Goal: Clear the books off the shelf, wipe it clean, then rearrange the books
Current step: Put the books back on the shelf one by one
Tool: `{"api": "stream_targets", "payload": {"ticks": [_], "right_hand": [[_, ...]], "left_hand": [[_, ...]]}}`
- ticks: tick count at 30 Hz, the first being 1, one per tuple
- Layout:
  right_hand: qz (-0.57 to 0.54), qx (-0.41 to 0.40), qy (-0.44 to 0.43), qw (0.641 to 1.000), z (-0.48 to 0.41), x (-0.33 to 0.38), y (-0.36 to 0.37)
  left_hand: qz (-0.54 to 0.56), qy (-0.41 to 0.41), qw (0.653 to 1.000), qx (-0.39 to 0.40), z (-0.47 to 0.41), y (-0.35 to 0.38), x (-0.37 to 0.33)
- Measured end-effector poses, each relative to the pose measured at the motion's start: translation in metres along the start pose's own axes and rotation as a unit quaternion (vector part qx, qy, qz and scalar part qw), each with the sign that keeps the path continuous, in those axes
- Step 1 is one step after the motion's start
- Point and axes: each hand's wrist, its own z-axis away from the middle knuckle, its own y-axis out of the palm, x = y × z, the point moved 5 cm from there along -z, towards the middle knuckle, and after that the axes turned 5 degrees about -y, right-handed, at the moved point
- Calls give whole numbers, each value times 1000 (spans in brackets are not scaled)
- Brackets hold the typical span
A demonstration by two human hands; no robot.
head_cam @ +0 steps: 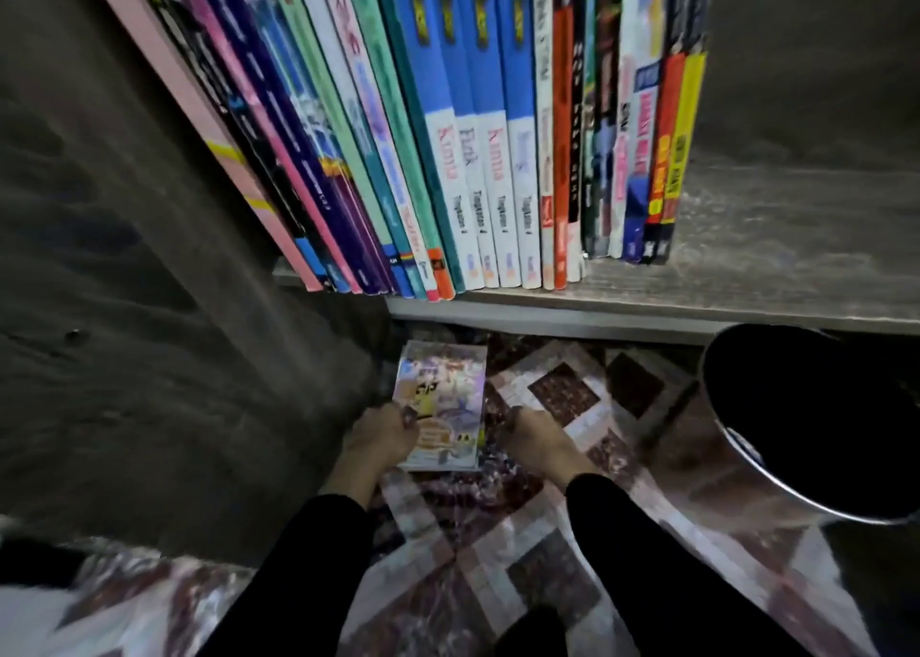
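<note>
Books (448, 133) stand packed on the shelf (747, 278) at 12 o'clock; one loose book (443, 397) lies on the patterned floor (498, 557) at centre. Left hand (383, 432) pinches its 9 o'clock edge; right hand (535, 440) curls just beside its 3 o'clock edge, and I cannot tell whether it grips

A home room, prob. a study corner, is suggested: school textbooks (473, 133) are stood on a grey wood-grain shelf (747, 278), w/ patterned floor covering (562, 392) & a metal bin (737, 462) seen below.
</note>
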Motion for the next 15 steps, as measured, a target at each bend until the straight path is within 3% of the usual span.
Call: {"api": "stream_targets", "payload": {"ticks": [8,15], "right_hand": [[-184,31,14,982,-49,-14,87],[-269,-20,49,962,-69,-15,108]], "left_hand": [[66,-43,996,35,-42,56,29],[288,-137,947,44,-71,90,40]]}}
